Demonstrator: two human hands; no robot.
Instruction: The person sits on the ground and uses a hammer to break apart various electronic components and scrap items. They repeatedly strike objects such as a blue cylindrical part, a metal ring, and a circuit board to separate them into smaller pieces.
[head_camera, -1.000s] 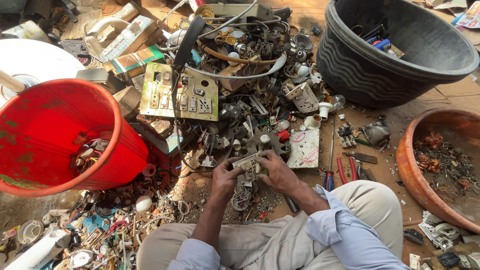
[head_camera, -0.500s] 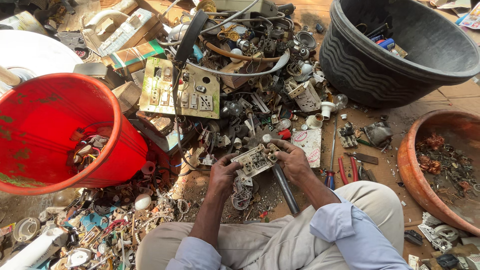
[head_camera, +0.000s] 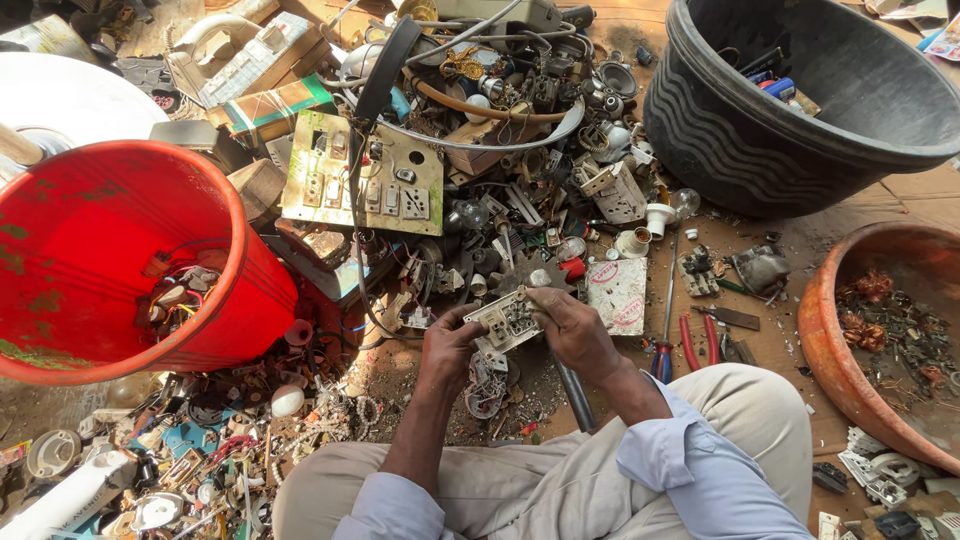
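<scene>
Both hands hold a small off-white switch plate (head_camera: 505, 321) with sockets over the ground in front of my knees. My left hand (head_camera: 447, 345) grips its left end from below. My right hand (head_camera: 572, 330) clasps its right end, thumb on the top edge. A grey metal rod (head_camera: 575, 396) lies on the ground below my right wrist. Loose scrap parts (head_camera: 487, 385) are heaped just beneath the plate.
A red bucket (head_camera: 240, 290) with wires inside stands at left. A large black tub (head_camera: 760, 150) is at top right, a rust-coloured bowl (head_camera: 830, 350) of scrap at right. A yellowed switch board (head_camera: 365, 185), red-handled pliers (head_camera: 695, 340), a screwdriver (head_camera: 665, 330) and electrical junk cover the ground.
The switch plate has been lifted slightly and turned between both hands. My right hand shifted from its lower edge to its right end.
</scene>
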